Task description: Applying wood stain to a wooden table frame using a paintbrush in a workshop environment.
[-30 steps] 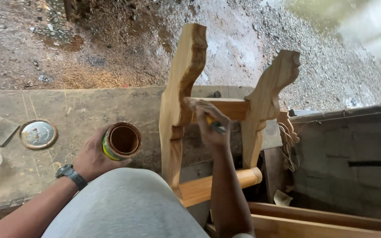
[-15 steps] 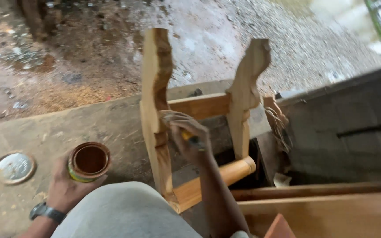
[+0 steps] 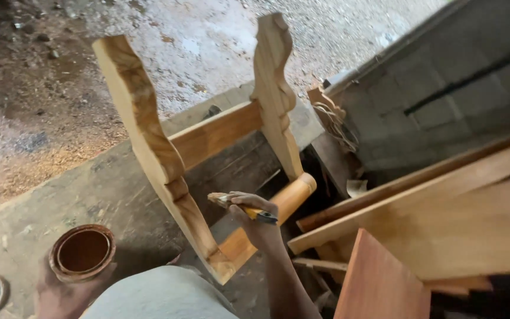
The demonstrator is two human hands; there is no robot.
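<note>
Between the carved legs of the upturned wooden frame, a small brush is gripped by the right hand; strokes are best kept thin. An open varnish tin is grasped by the left hand, near left.

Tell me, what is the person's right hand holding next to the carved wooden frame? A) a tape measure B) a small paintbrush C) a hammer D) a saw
B: the right hand grips a small paintbrush with its bristles pointing at the carved wooden leg, while the left hand holds an open tin of brown liquid.
</note>
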